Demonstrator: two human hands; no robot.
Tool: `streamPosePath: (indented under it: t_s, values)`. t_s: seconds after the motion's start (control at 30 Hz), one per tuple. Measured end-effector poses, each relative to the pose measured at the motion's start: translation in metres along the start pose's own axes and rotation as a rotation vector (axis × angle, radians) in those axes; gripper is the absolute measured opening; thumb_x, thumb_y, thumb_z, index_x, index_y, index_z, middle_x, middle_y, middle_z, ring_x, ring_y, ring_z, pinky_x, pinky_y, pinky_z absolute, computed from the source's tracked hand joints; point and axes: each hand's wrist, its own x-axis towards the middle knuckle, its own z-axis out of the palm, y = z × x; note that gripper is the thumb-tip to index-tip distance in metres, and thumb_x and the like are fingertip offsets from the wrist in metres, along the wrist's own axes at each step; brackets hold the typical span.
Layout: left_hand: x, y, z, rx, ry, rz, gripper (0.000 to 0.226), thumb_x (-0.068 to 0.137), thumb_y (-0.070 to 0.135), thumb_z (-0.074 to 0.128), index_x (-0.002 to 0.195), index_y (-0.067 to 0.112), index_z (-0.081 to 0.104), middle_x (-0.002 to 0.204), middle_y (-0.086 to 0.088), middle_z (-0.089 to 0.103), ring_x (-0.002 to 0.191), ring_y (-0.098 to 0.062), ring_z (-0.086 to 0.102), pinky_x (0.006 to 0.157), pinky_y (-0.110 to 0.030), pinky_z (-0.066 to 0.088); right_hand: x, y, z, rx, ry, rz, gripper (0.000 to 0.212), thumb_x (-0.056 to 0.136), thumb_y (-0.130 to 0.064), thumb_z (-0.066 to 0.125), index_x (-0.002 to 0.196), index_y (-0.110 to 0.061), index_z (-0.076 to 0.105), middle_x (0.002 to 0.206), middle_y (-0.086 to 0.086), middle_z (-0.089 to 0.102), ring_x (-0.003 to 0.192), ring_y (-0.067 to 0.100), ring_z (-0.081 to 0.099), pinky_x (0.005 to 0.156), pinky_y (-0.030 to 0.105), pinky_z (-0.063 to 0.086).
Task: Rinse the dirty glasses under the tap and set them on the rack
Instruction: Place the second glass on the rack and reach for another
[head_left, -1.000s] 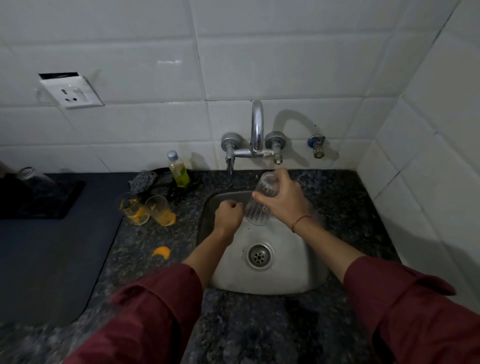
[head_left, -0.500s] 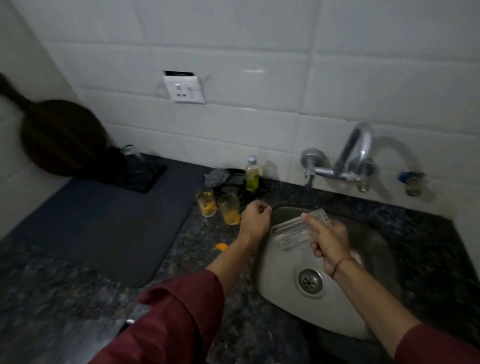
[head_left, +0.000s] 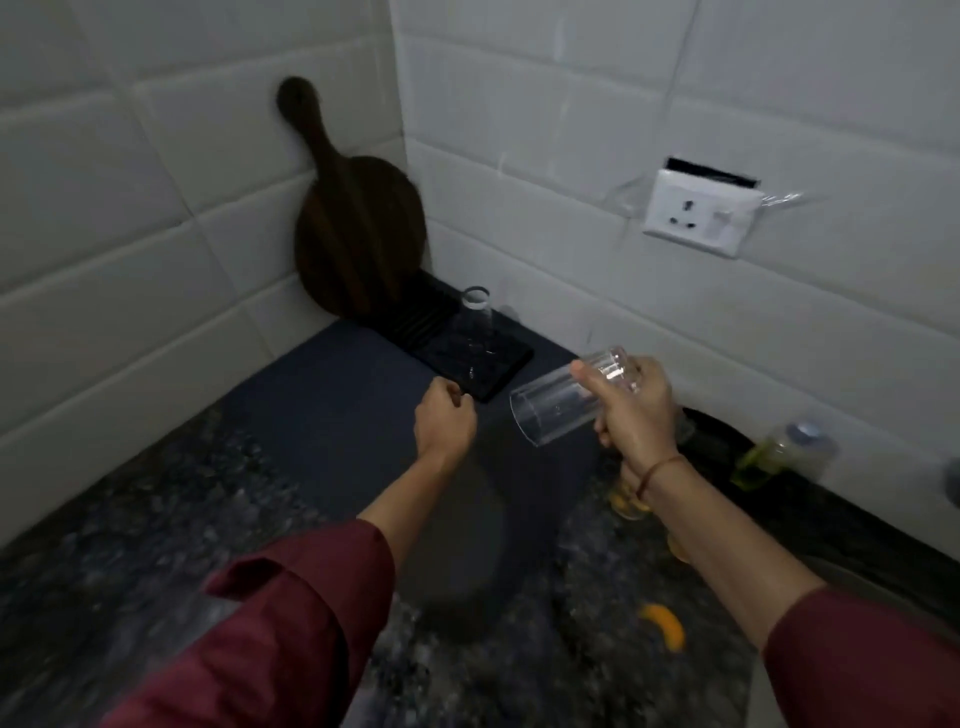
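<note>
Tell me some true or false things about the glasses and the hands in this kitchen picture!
1. The right hand holds a clear glass. True.
2. That glass stands upright. False: it is tipped over, its open mouth pointing down and left.
3. The left hand holds a sponge. False: it is a closed fist with nothing showing in it.
4. Another glass stands on the black rack. True.
5. The wooden board lies flat on the counter. False: it leans in the wall corner.
</note>
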Motion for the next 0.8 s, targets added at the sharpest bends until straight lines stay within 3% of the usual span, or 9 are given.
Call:
streamPosePath:
  t_s: [0.1,0.2,0.27,0.37,0.57,0.67,0.8]
  values:
    - [0.049,-0.035,-0.016,0.091,-0.034,-0.036,0.027,0.103,0.021,0.053,0.126,0.008,0.054,0.130,-0.012,0.059,0.117,-0.030,0.057,0.098,-0.043,0.048,0.046,-0.002,0.066,-0.128,-0.040,-0.093,0.044,0.074,-0.039,0.087,0.089,-0.030,0.047,0.079,0.004,0.065,0.043,0.013,0.050,0.038,0.024,0.038]
    - [0.087,-0.061,-0.022,0.129,-0.076,-0.043,0.039,0.103,0.023,0.054,0.139,0.007,0.050,0.144,-0.012,0.054,0.132,-0.031,0.051,0.110,-0.046,0.042,0.092,0.005,0.121,-0.292,-0.082,-0.177,0.048,0.062,-0.055,0.084,0.088,-0.041,0.045,0.090,-0.001,0.070,0.062,0.019,0.062,0.055,0.033,0.051]
    - [0.108,-0.075,-0.022,0.145,-0.105,-0.033,0.041,0.103,0.023,0.055,0.141,0.007,0.049,0.143,-0.012,0.054,0.132,-0.030,0.051,0.110,-0.046,0.043,0.117,0.012,0.153,-0.386,-0.124,-0.246,0.051,0.063,-0.053,0.084,0.095,-0.039,0.046,0.097,-0.002,0.070,0.074,0.024,0.068,0.064,0.039,0.058]
    - [0.133,-0.093,-0.021,0.168,-0.147,-0.011,0.038,0.102,0.023,0.056,0.137,0.008,0.051,0.137,-0.011,0.057,0.127,-0.029,0.053,0.106,-0.044,0.045,0.148,0.026,0.194,-0.497,-0.203,-0.346,0.057,0.069,-0.041,0.087,0.108,-0.023,0.050,0.103,-0.001,0.069,0.089,0.022,0.067,0.075,0.035,0.056]
    - [0.162,-0.107,-0.020,0.239,-0.195,0.031,0.031,0.101,0.023,0.058,0.128,0.008,0.056,0.129,-0.010,0.059,0.121,-0.028,0.052,0.093,-0.031,0.040,0.186,0.063,0.239,-0.669,-0.348,-0.407,0.059,0.072,-0.034,0.089,0.113,-0.016,0.051,0.103,0.006,0.066,0.091,0.021,0.062,0.076,0.033,0.050]
    - [0.168,-0.108,-0.017,0.292,-0.181,0.057,0.036,0.101,0.029,0.057,0.132,0.011,0.056,0.136,-0.009,0.057,0.127,-0.030,0.045,0.103,-0.039,0.038,0.194,0.074,0.245,-0.692,-0.391,-0.391,0.057,0.074,-0.028,0.089,0.113,-0.015,0.050,0.101,0.001,0.063,0.090,0.016,0.061,0.079,0.033,0.052]
    - [0.167,-0.108,-0.009,0.306,-0.132,0.040,0.043,0.101,0.035,0.057,0.139,0.016,0.053,0.144,-0.006,0.052,0.133,-0.030,0.037,0.109,-0.042,0.033,0.203,0.077,0.246,-0.707,-0.394,-0.384,0.056,0.074,-0.026,0.089,0.113,-0.013,0.052,0.098,-0.001,0.062,0.088,0.015,0.060,0.074,0.025,0.045]
